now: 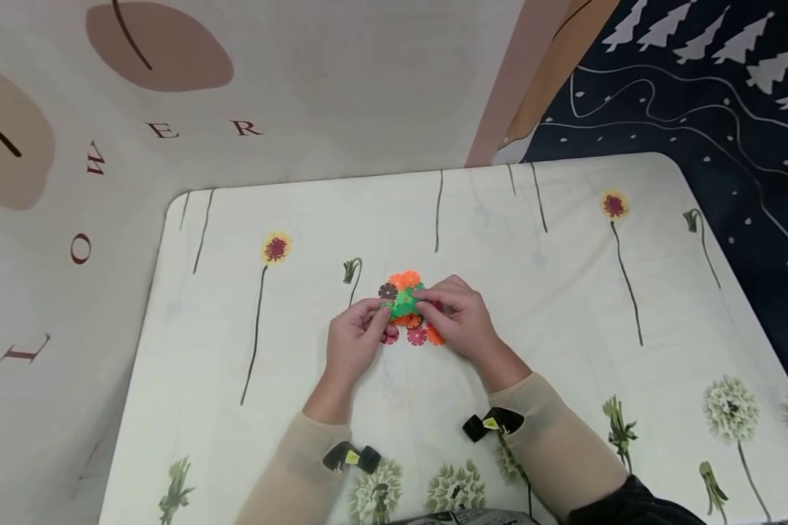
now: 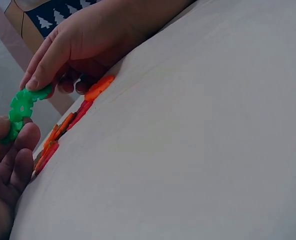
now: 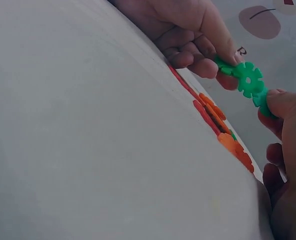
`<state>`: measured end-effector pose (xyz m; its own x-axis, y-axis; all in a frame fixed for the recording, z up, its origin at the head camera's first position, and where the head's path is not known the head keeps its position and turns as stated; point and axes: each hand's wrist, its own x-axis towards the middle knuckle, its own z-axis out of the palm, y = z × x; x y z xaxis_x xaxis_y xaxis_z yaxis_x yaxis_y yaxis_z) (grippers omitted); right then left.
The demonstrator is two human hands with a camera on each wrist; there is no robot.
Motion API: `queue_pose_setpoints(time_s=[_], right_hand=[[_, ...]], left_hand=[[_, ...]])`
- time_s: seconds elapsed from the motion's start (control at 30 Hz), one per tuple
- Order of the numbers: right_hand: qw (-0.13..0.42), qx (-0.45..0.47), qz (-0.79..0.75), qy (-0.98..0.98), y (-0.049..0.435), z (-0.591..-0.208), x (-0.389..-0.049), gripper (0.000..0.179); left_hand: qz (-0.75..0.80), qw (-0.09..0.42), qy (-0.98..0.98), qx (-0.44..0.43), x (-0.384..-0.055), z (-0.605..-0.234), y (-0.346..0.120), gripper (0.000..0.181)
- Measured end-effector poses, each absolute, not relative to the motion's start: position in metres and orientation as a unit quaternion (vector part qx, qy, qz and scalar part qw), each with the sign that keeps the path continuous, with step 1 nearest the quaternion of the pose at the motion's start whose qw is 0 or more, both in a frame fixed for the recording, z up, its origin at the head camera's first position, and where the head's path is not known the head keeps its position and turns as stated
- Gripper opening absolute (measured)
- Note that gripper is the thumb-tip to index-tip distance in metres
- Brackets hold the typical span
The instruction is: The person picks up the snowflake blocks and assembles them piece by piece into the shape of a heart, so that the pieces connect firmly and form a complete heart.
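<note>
Several green notched plastic discs (image 1: 405,300), linked in a short chain, hang between my two hands over the table. One end is pinched by the thumb and finger of my left hand (image 1: 354,337); my right hand (image 1: 461,315) pinches the other end. In the left wrist view the middle green disc (image 2: 21,107) faces the camera, with a round hole and slots about its rim. The right wrist view shows the same green disc (image 3: 249,80) between both hands. Below, loose snowflake discs lie on the cloth: orange (image 1: 404,279), dark brown (image 1: 387,291) and dark pink (image 1: 416,335).
A white cloth with printed flowers covers the table (image 1: 532,292). Behind it stands a pale wall hanging (image 1: 368,87) with letters, and at the right a dark cloth (image 1: 670,124) with white trees. Black cameras (image 1: 492,423) are strapped to both wrists.
</note>
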<state>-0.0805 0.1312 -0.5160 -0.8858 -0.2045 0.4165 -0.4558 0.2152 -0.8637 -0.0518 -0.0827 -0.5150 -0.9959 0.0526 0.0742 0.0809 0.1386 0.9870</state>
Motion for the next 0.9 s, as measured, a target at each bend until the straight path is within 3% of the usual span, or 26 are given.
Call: queue_pose_setpoints(time_s=[0.9], right_hand=[[0.036, 0.194, 0.637, -0.745, 0.1355, -0.5148, -0.0795, 0.023]], left_hand=[[-0.662, 0.021, -0.747, -0.063, -0.0531, -0.5162, -0.0831, 0.010]])
